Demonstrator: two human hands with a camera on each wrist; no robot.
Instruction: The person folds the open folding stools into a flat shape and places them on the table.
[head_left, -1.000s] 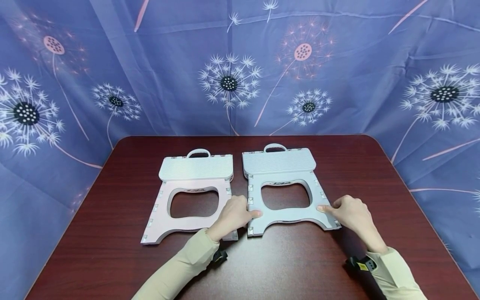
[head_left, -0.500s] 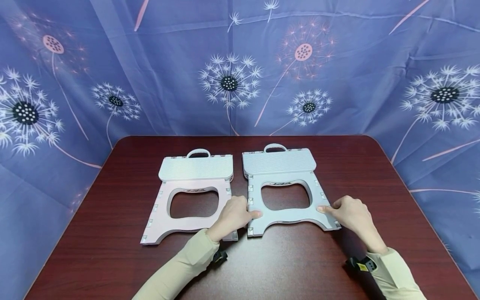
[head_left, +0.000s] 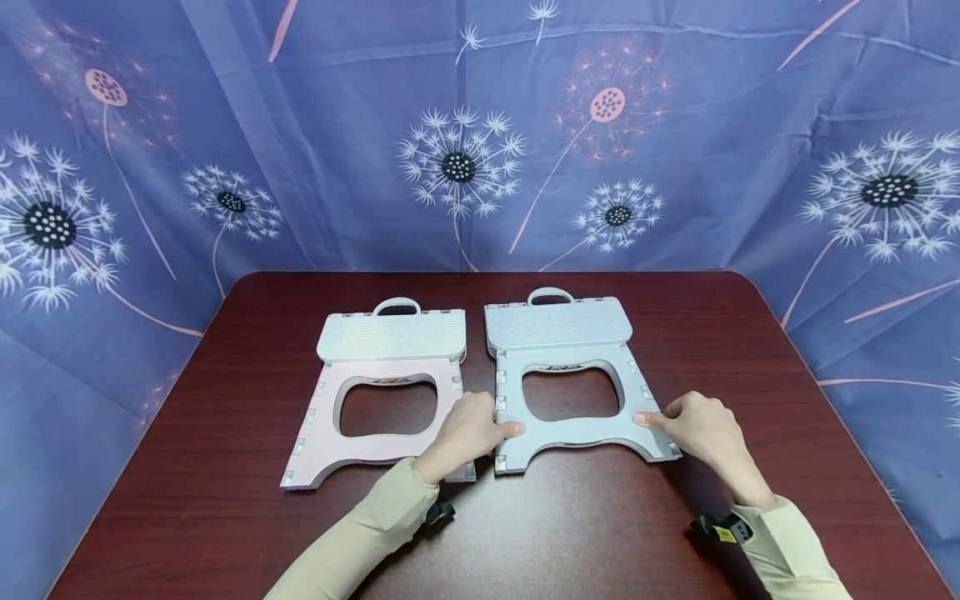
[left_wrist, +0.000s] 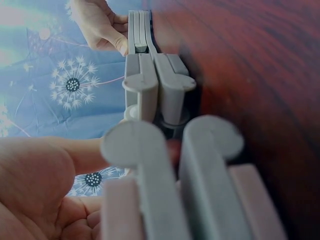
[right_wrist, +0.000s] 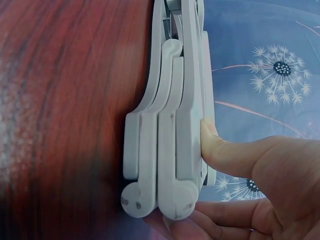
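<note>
Two folded step stools lie flat side by side. The right one is a pale blue folding stool (head_left: 570,430); the left one is a pale pink folding stool (head_left: 375,448). My left hand (head_left: 468,427) reaches across the pink stool's right leg and grips the blue stool's left leg, thumb on top. My right hand (head_left: 707,429) holds the blue stool's right leg. In the right wrist view, the right thumb (right_wrist: 212,145) presses the leg's upper face while the fingers curl at its rounded foot ends. In the left wrist view, the stool feet partly hide the left hand (left_wrist: 40,185).
The stools rest on a dark red-brown wooden table (head_left: 570,542) with rounded far corners. A blue dandelion-print cloth (head_left: 337,167) hangs behind it and along both sides. Each stool's carry handle points to the far edge, with only a narrow gap between the stools.
</note>
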